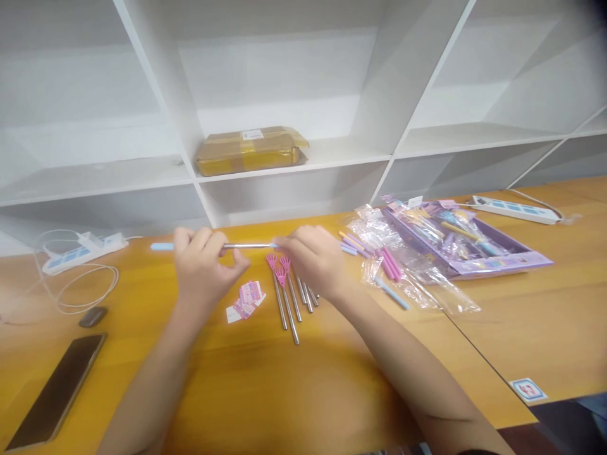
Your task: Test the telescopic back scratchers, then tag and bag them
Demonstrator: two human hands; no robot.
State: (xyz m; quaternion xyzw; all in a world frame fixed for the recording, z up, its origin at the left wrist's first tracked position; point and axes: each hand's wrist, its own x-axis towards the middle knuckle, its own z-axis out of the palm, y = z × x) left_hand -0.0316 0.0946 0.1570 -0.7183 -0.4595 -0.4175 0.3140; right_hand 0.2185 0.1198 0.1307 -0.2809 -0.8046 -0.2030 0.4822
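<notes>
A back scratcher (249, 246) with a thin metal rod is held level above the table between my two hands. My left hand (199, 265) is closed round it near its light blue handle (162, 246), which sticks out to the left; my thumb points away from the rod. Closed over the other end, where a bit of blue shows, is my right hand (313, 260), slightly blurred. Below lie several metal rods, some with pink hand-shaped heads (281, 276); my right hand partly covers this group. Pink and white cards (247, 301) lie in a small pile left of the rods.
Loose coloured handle tubes (391, 263) and clear plastic bags (417, 281) lie to the right, beside a purple box (502, 260) of wrapped pieces. Power strips (516, 210) stand at both sides. A phone (57, 392) lies front left; a taped parcel (251, 151) sits on the shelf.
</notes>
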